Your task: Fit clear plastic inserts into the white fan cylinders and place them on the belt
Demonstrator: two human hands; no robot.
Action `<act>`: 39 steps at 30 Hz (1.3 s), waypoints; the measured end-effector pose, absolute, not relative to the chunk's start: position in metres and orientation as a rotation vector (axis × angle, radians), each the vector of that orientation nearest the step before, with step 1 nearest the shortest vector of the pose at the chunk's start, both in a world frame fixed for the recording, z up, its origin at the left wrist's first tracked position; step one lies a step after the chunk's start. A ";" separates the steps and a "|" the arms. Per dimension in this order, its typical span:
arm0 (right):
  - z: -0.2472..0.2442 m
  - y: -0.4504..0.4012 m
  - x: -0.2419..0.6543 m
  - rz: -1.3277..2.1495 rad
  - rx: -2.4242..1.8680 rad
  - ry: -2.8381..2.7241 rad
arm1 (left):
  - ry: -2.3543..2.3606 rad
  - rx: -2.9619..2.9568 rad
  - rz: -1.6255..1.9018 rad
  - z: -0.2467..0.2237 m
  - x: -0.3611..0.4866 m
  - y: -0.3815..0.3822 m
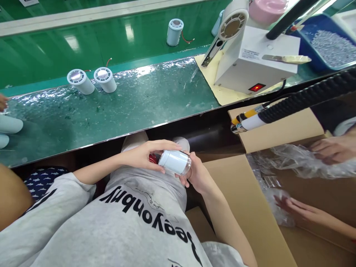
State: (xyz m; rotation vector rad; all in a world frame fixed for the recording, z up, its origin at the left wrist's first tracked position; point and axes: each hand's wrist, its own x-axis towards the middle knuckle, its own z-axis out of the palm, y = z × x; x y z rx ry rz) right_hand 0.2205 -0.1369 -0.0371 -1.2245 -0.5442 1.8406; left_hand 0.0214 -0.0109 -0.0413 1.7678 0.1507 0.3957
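Observation:
A pale blue cylinder [174,162] with a clear end lies tilted over my lap, between both hands. My left hand [143,155] wraps round its left end, thumb below and fingers above; something red shows beside that palm. At the right end, my right hand [196,172] has its fingers closed on the clear rim. On the bench beyond stand two similar pale blue cylinders, one on the left [83,82] and one beside it [105,80], with thin red wires behind them.
The green bench [155,92] has a metal edge in front of me. At right are a white machine [250,59], a black hose [308,98], a blue tray [311,55] and an open carton [236,185], where another person's hands hold clear plastic.

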 end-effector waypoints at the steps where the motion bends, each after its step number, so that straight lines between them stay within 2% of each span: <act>1: -0.037 -0.137 0.221 1.869 -1.221 -0.531 | 0.150 1.769 0.404 -0.042 0.022 -0.011; 8: -0.040 -0.139 0.224 2.032 -1.160 -0.573 | 0.192 1.756 0.441 -0.042 0.022 -0.017; 11: -0.046 -0.145 0.229 1.939 -1.139 -0.755 | 0.291 1.715 0.413 -0.036 0.021 -0.021; 13: -0.049 -0.150 0.233 1.672 -1.177 -0.959 | 0.343 1.662 0.398 -0.031 0.021 -0.024; 18: -0.056 -0.157 0.240 0.681 -1.155 -1.626 | 0.406 1.527 0.307 -0.021 0.020 -0.024; 20: -0.056 -0.157 0.240 0.494 -1.105 -1.734 | 0.426 1.507 0.256 -0.020 0.020 -0.023; 22: -0.055 -0.157 0.239 0.577 -1.116 -1.656 | 0.422 1.499 0.220 -0.018 0.019 -0.021; 26: -0.053 -0.159 0.236 1.075 -1.178 -1.235 | 0.335 1.503 0.219 -0.016 0.018 -0.018; 28: -0.053 -0.161 0.236 1.219 -1.215 -1.101 | 0.329 1.468 0.207 -0.017 0.017 -0.017; 34: -0.055 -0.162 0.238 1.285 -1.382 -1.033 | 0.383 1.337 0.162 -0.035 0.018 -0.020; 39: -0.056 -0.157 0.229 1.488 -1.381 -0.940 | 0.415 1.243 0.100 -0.050 0.019 -0.024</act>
